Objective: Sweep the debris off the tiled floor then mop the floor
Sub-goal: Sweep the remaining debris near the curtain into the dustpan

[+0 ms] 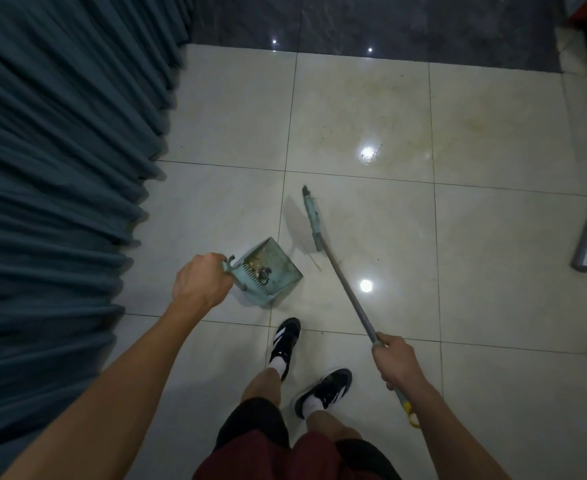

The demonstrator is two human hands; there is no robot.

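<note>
Glossy pale tiled floor (371, 109) is bounded by a teal curtain (49, 161). Debris is carried in the dustpan (271, 271), gripped at its handle by the left hand (200, 284). The broom (323, 244), judged light and stiff, is clasped near its shaft's upper end by the right hand (397, 362).

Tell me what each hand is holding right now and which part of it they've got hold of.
Left hand grips the dustpan by its handle. Right hand grips the broom near the upper end of its pole.
</note>
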